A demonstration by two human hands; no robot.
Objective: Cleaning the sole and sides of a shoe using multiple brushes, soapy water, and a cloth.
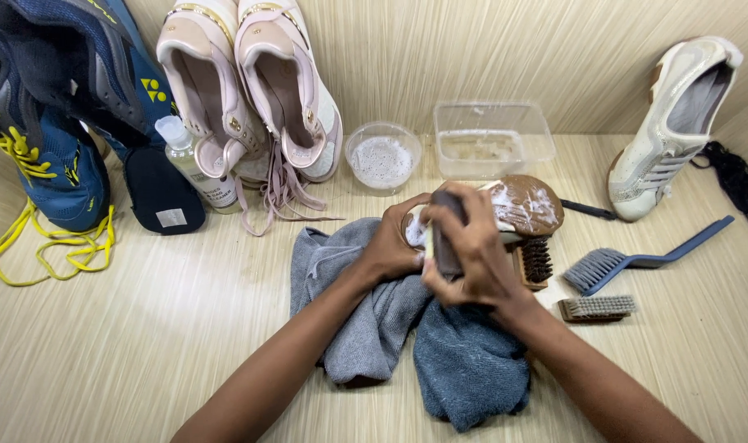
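A: exposure ok, bright even light from above, slightly warm. soft bright patch on the table (156,316) left of the left forearm

B: shadows?

A: soft and short. dark under the grey cloth (464,369), faint ones beside the blue-handled brush (636,264)

B: glare, blur?

A: mild sheen on the clear tub (493,135) and the wet foam on the shoe sole (528,203). centre sharp, right hand (472,250) slightly soft. wide-lens bend at the edges, corner shoes stretched
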